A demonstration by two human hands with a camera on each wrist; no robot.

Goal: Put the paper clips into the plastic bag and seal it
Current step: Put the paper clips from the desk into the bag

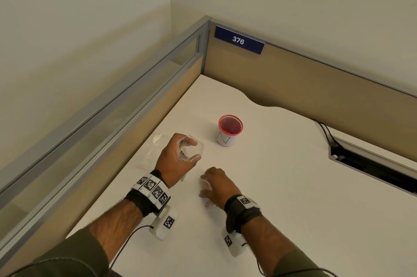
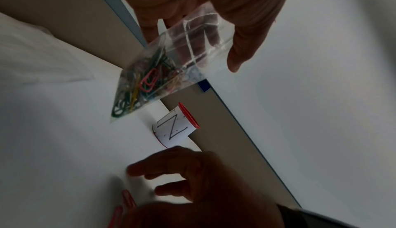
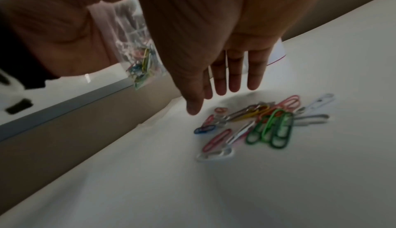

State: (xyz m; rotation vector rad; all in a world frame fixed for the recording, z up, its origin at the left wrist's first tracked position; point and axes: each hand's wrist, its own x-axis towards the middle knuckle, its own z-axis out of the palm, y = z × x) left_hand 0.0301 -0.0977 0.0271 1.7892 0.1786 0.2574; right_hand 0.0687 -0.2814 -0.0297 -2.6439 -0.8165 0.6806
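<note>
My left hand (image 1: 178, 159) holds a small clear plastic bag (image 2: 171, 65) by its mouth, lifted above the white desk; several coloured paper clips (image 2: 147, 81) lie bunched in its lower corner. The bag's mouth (image 1: 190, 148) is held open between thumb and fingers. My right hand (image 1: 216, 184) hovers low over a loose pile of coloured paper clips (image 3: 263, 121) on the desk, fingers (image 3: 235, 72) straight and pointing down just above them, holding nothing. In the head view the hand hides most of the pile; a few clips (image 1: 206, 200) show beneath it.
A red mesh cup (image 1: 230, 130) with a white paper label marked "N" stands beyond the hands. Other clear bags (image 1: 153, 150) lie flat on the desk left of my left hand. Partition walls (image 1: 293, 78) close the desk's far and left sides; a cable slot (image 1: 372, 166) is at right.
</note>
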